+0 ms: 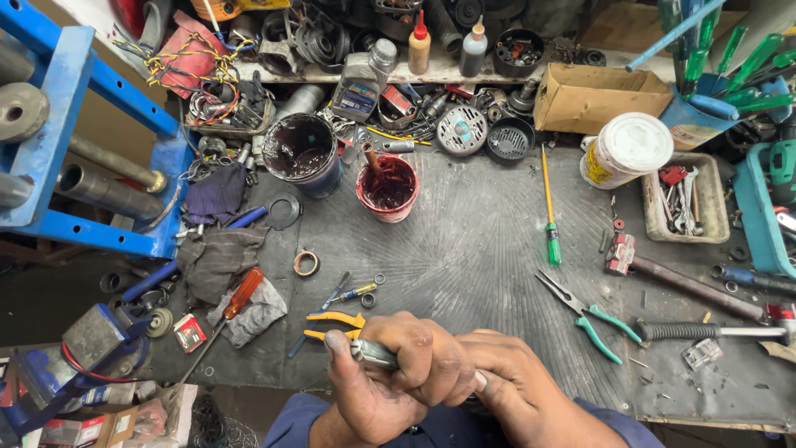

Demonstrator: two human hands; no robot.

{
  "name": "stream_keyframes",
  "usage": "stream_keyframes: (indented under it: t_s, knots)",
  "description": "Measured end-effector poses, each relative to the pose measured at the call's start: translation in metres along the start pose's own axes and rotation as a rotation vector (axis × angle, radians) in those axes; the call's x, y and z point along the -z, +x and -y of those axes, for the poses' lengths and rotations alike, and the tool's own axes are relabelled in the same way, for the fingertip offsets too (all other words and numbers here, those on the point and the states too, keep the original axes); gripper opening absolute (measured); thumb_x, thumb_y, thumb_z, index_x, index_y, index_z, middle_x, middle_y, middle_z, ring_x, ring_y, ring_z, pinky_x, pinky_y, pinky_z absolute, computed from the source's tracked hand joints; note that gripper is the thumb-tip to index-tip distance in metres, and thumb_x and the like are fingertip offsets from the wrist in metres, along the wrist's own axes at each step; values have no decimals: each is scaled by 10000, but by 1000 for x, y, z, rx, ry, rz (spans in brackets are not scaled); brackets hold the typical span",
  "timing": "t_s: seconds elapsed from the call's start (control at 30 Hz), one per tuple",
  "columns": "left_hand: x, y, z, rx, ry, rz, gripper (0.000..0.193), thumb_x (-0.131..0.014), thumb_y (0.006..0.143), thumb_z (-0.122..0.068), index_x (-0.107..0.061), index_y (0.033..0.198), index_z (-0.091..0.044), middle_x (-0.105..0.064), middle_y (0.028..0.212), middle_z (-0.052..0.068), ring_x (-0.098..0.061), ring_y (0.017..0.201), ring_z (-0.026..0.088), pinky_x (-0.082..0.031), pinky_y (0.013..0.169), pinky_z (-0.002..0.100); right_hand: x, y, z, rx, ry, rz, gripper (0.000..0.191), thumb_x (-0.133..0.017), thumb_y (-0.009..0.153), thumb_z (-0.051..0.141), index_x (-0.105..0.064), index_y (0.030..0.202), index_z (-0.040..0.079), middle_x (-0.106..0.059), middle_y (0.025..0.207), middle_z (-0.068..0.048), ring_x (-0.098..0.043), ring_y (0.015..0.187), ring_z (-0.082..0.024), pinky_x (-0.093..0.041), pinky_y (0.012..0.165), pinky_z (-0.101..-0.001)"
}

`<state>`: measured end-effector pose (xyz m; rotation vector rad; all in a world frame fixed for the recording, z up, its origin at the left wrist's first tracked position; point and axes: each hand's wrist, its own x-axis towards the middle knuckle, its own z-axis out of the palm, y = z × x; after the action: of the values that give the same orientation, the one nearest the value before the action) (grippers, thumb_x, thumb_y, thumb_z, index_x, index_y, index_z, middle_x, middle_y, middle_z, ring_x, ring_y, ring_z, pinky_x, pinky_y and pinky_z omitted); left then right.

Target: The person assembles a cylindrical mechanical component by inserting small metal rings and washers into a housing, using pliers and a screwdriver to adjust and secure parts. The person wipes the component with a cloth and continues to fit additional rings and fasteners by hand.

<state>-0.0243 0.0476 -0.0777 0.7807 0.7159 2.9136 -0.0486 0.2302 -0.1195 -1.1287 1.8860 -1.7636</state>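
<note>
Both of my hands meet at the near edge of the dark workbench point(464, 249). My left hand point(377, 377) is closed around a small shiny metal part point(371, 353), whose end shows by the thumb. My right hand point(506, 382) wraps over the left fingers from the right; what it holds is hidden. Just beyond the hands lie yellow-handled pliers point(336, 325) and a small yellow-tipped tool point(358, 291). Green-handled long-nose pliers point(590, 316) lie to the right.
A red tub of dark grease point(388, 187) and a larger dark tub point(303, 153) stand at mid-bench. An orange-handled screwdriver point(232, 303) lies on rags at left, beside a blue press frame point(91, 141). A green screwdriver point(549, 207), white jar point(626, 149), cardboard box point(597, 95) and tool tray point(686, 199) fill the right.
</note>
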Motion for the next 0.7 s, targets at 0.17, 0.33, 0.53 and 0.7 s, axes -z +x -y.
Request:
stream_keyframes:
  t_s: [0.17, 0.33, 0.53, 0.7]
  knots:
    - [-1, 4, -2, -28, 2, 2, 731, -255, 1011, -702, -262, 591, -103, -297, 454, 66, -245, 391, 184, -264, 409, 375, 3, 0, 6, -13, 8, -17, 324, -511, 1023, 273, -675, 1109, 6, -737, 1011, -163, -709, 960, -359, -552, 892, -445]
    - [8, 2, -6, 93, -127, -33, 709, -258, 1041, -714, -236, 635, -134, -272, 491, 31, -199, 433, 143, -197, 438, 349, 5, 3, 11, 31, -106, -16, 346, -500, 1044, 281, -692, 1095, -3, -734, 1034, -184, -692, 988, -379, -525, 911, -459]
    - [25, 8, -7, 196, -346, -141, 697, -231, 1019, -753, -248, 658, -157, -249, 514, -19, -171, 458, 116, -153, 433, 313, 12, 14, 12, -47, -79, 42, 423, -439, 1012, 382, -604, 867, 20, -586, 776, -139, -614, 751, -314, -479, 746, -412]
    - [22, 11, -5, 91, -377, -156, 736, -193, 986, -815, -268, 679, -150, -263, 538, -5, -182, 476, 121, -174, 439, 318, 19, 19, 4, -15, -11, 42, 429, -433, 1024, 372, -622, 915, 3, -616, 823, -144, -635, 788, -321, -490, 770, -414]
